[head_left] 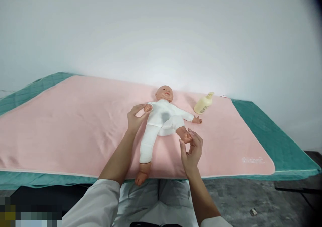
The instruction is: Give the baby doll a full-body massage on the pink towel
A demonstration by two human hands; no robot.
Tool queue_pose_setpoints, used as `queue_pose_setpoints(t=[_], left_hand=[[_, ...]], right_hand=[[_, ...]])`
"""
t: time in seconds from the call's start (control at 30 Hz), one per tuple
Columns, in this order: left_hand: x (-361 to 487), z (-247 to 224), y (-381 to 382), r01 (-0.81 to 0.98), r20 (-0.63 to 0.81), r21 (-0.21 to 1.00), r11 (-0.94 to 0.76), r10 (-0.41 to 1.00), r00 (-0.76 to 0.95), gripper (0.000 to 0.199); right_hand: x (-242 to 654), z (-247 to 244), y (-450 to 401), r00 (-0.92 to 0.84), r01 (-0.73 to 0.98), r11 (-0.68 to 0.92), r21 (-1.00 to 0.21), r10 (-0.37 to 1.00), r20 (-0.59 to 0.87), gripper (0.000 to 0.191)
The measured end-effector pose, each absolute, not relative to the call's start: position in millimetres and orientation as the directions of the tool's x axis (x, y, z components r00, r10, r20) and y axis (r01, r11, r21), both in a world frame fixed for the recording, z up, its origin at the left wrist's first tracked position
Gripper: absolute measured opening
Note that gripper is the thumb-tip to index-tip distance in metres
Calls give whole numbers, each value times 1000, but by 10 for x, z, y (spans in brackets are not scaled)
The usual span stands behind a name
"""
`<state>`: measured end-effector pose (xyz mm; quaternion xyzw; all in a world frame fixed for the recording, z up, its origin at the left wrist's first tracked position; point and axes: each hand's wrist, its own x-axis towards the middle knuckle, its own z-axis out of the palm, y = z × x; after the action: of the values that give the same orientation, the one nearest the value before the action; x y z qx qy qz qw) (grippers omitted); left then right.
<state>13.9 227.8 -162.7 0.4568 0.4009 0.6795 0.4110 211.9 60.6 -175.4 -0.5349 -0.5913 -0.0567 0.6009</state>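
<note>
A baby doll (163, 113) with a white cloth body lies face up on a pink mat (95, 119). My left hand (136, 118) is closed round the doll's arm by its small hand, at the left of the body. At the lower right, my right hand (192, 150) holds the doll's raised foot between thumb and fingers, with that leg bent. The doll's other leg lies straight, its foot (142, 177) reaching over the front edge of the mat.
A pale yellow pump bottle (203, 105) leans to the right beyond the doll's outstretched hand. Green padded cloth (271, 139) shows around the pink mat. Behind is a white wall (161, 36); grey floor (238, 200) shows below.
</note>
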Motion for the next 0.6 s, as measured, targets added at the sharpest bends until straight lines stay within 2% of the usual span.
queue_pose_setpoints(t=[0.3, 0.4, 0.5, 0.6], left_hand=[[-61, -1779, 2550, -367, 170, 862, -349, 882, -439, 30], [-158, -1846, 2629, -487, -39, 846, -218, 885, -464, 25], [-242, -1901, 2705, -632, -275, 772, -73, 858, -434, 18], [-289, -1952, 2765, -694, -385, 719, -28, 816, -431, 18]], right_hand=[[2267, -1978, 169, 325, 686, 353, -636, 634, 702, 45], [2317, -2062, 64, 331, 692, 303, -655, 673, 661, 44], [2350, -2122, -26, 317, 705, 265, -658, 712, 626, 44], [2350, -2181, -122, 302, 713, 236, -661, 746, 593, 43]])
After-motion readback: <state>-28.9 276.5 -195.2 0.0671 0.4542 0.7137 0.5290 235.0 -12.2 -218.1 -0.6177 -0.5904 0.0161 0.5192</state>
